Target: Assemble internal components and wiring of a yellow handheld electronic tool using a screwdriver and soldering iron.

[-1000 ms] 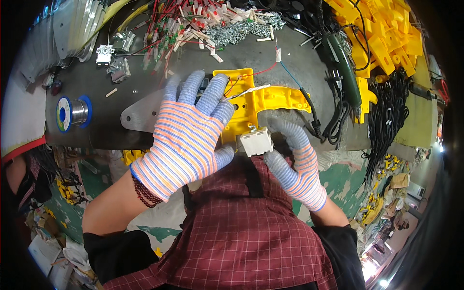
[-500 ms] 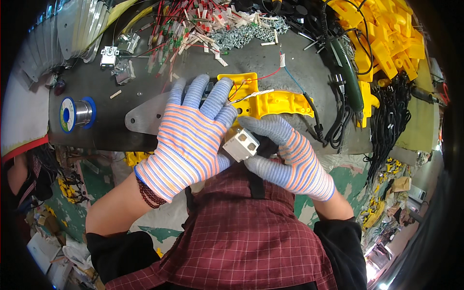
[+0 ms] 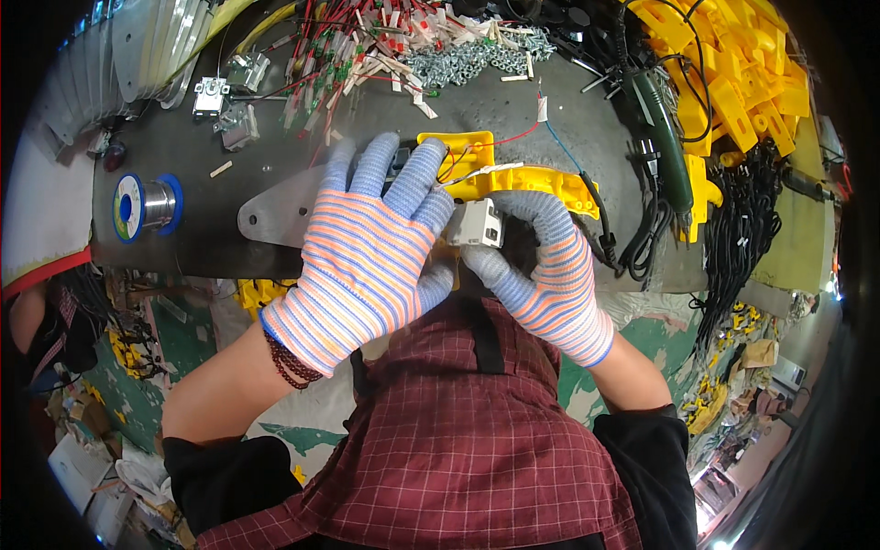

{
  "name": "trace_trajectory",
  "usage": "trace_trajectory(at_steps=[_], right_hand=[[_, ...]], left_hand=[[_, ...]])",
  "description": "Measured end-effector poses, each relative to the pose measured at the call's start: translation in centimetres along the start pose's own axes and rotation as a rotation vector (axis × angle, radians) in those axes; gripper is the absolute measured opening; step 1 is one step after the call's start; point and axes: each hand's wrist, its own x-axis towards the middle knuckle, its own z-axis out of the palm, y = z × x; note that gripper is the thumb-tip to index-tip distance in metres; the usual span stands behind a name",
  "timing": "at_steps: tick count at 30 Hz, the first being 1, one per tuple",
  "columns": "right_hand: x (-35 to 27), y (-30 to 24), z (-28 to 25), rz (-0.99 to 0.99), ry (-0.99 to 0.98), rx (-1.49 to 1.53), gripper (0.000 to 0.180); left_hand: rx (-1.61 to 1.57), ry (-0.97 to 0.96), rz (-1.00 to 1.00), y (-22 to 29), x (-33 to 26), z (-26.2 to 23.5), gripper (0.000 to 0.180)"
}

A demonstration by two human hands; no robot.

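My right hand (image 3: pixel 550 261), in a striped knit glove, pinches a small white boxy metal part (image 3: pixel 478 225) with dark openings between thumb and fingers. Just left of it, my left hand (image 3: pixel 371 229), also gloved, lies with fingers outstretched over a yellow plastic handle shell (image 3: pixel 541 185) and the wide end of a flat grey metal plate (image 3: pixel 275 218). What the left fingertips press on is partly hidden. Thin wires run in the shell; a red and a blue wire meet at a white tag (image 3: pixel 542 110) beyond it. A black cord leaves the shell's right end.
A solder spool (image 3: pixel 147 211) stands at left. Boxy metal parts (image 3: pixel 211 96), wired indicator lights (image 3: pixel 367 55) and a heap of nuts (image 3: pixel 467 62) lie at the back. On the right are a green corded tool (image 3: pixel 662 137), yellow shells (image 3: pixel 733 82) and black cords (image 3: pixel 738 220).
My right hand has moved slightly up and turned the white metal part, so its holed face now points right. The left hand has barely moved.
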Motion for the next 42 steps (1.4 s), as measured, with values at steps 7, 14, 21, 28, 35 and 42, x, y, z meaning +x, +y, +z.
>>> trace_trajectory(at_steps=[7, 14, 21, 28, 35, 42], right_hand=[[0.2, 0.4, 1.1, -0.239, 0.067, -0.348, 0.045], [1.1, 0.4, -0.6, -0.128, -0.092, -0.162, 0.046], [1.8, 0.0, 0.1, -0.18, -0.039, -0.183, 0.045], [1.2, 0.3, -0.5, -0.117, -0.023, -0.212, 0.044], [1.6, -0.7, -2.1, -0.122, -0.116, -0.359, 0.05], [1.9, 0.7, -3.8, -0.125, -0.32, -0.148, 0.048]], left_hand=[[0.032, 0.018, 0.005, 0.0, 0.0, 0.3, 0.065], [-0.036, 0.048, 0.057, -0.5, -0.3, -0.1, 0.062], [-0.019, 0.006, 0.049, -0.3, -0.1, -0.4, 0.062], [-0.041, 0.05, -0.023, 0.5, 0.1, 0.4, 0.06], [0.008, 0.053, -0.032, 0.6, 0.4, 0.5, 0.06], [-0.059, 0.072, 0.083, -0.9, 0.5, 0.5, 0.055]])
